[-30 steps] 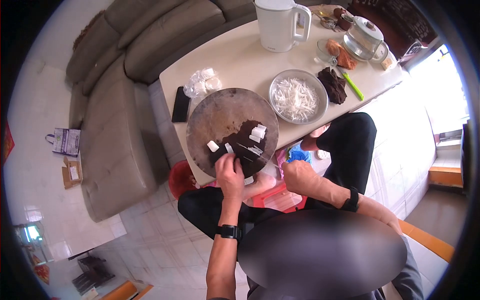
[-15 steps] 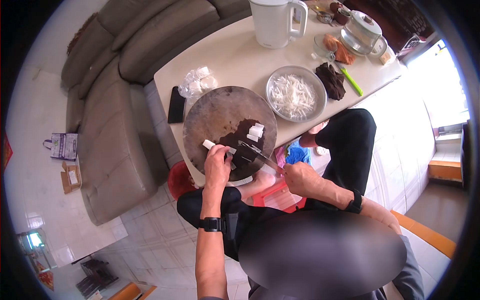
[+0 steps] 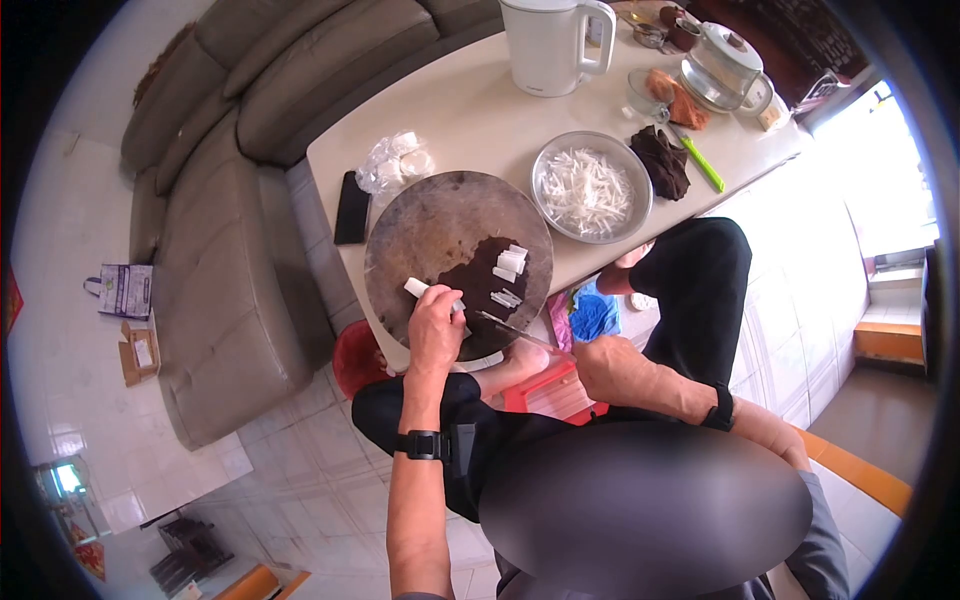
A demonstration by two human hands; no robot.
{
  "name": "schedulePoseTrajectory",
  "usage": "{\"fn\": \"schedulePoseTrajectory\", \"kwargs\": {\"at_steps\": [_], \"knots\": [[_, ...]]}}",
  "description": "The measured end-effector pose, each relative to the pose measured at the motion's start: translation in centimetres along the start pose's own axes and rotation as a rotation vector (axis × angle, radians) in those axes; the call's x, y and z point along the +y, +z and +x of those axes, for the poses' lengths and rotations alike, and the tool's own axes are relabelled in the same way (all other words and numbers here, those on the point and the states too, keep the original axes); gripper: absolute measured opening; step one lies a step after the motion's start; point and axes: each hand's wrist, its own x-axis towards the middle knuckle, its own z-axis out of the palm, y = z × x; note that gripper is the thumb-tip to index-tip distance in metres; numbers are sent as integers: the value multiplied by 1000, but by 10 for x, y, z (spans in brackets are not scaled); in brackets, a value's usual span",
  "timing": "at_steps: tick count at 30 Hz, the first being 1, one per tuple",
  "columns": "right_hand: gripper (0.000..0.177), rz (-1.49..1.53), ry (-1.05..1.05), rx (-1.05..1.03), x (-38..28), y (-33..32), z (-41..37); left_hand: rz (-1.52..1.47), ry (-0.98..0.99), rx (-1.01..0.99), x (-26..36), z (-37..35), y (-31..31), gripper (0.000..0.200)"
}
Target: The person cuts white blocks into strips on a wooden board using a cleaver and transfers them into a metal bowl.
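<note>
A round wooden chopping board [image 3: 420, 235] lies at the near edge of the table. Closed round a white piece [image 3: 415, 287] on its lower left is my left hand [image 3: 437, 325]. My right hand [image 3: 610, 370] grips the handle of a knife [image 3: 512, 331], whose blade reaches left over the board's lower right, a little apart from my left hand. White slices [image 3: 511, 262] are stacked on a dark wet patch, with thin strips [image 3: 505, 299] below them. Right of the board, a round metal bowl [image 3: 554, 218] holds many white strips.
Behind the board are a bag of white pieces [image 3: 397, 162] and a black phone [image 3: 352, 208]. A white kettle [image 3: 545, 50], a glass pot [image 3: 722, 66], a dark cloth [image 3: 660, 162] and a green peeler-like tool [image 3: 704, 164] stand or lie on the table [image 3: 470, 110].
The knife blade has moved down, away from the thin strips, which now show plainly on the board. My left hand has shifted only slightly over the white piece.
</note>
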Motion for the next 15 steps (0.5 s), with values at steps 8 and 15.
{"fn": "schedulePoseTrajectory", "kwargs": {"at_steps": [8, 15], "knots": [[11, -5, 81, 87, 7, 7, 11, -171, -117, 94, 2, 3, 19, 25], [12, 58, 116, 81, 8, 5, 12, -174, -151, 75, 21, 6, 23, 19]]}}
